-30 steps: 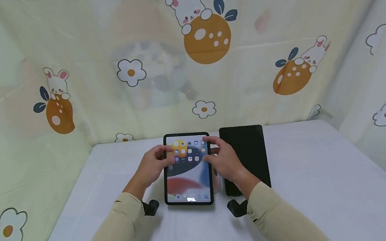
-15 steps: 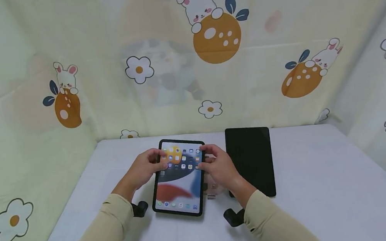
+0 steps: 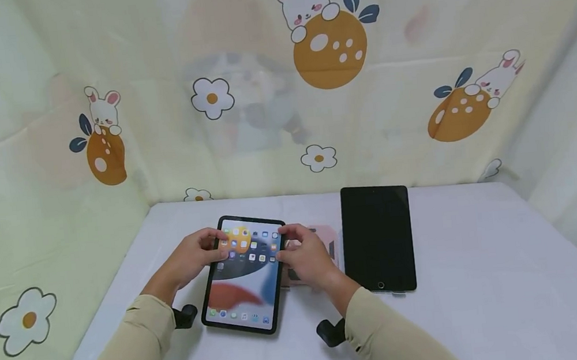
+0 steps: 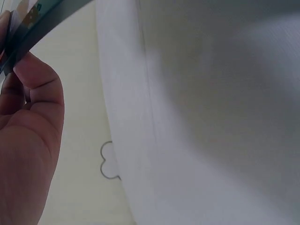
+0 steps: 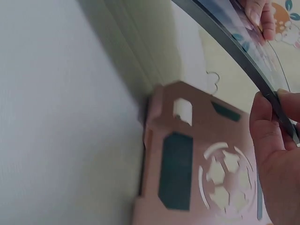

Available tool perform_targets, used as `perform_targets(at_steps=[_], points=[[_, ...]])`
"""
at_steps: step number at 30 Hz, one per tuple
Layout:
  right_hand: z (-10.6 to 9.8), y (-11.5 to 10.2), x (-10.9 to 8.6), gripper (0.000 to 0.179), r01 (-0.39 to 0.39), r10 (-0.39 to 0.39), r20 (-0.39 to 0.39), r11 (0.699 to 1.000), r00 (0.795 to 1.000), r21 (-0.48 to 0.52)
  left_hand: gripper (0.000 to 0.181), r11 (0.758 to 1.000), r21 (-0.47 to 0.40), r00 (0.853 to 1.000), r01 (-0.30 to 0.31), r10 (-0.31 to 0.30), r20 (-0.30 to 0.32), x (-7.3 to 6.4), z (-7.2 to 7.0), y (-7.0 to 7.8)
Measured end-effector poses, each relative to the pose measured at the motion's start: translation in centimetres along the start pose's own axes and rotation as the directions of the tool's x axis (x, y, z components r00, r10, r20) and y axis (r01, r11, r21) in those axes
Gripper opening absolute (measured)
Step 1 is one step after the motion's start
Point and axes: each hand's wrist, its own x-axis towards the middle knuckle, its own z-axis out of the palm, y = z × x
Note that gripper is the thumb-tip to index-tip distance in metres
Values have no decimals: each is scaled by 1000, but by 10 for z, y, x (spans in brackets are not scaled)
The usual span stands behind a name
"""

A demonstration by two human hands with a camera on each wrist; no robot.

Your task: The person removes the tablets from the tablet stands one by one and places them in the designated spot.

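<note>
Both sets of fingers (image 3: 218, 256) (image 3: 286, 256) pinch a black-rimmed tablet (image 3: 242, 276) glowing orange, blue and red.

Lit tablet (image 3: 241, 283), icons (image 3: 253, 245) too small to read, left hand (image 4: 30, 136) cut by left wrist view's edge, pink cut-out piece (image 3: 324, 235) partly hidden behind right hand (image 3: 310, 259)

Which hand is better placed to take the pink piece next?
Likely the right hand: it's closer to the pink piece; the left hand is across the lit tablet. Both hold that tablet, though.
</note>
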Motion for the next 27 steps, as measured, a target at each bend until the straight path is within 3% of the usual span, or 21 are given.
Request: perform_targets(at_steps=[11,27], points=[[27,5,5,44,-15,15,-1,998,1000,-57,38,1000,-12,1000,25,-25,3,-12,-18,-18],[48,19,7,45,-35,36,21,998,999,-57,35,997,-24,997,77,-77,-8,-22,-21,-41]])
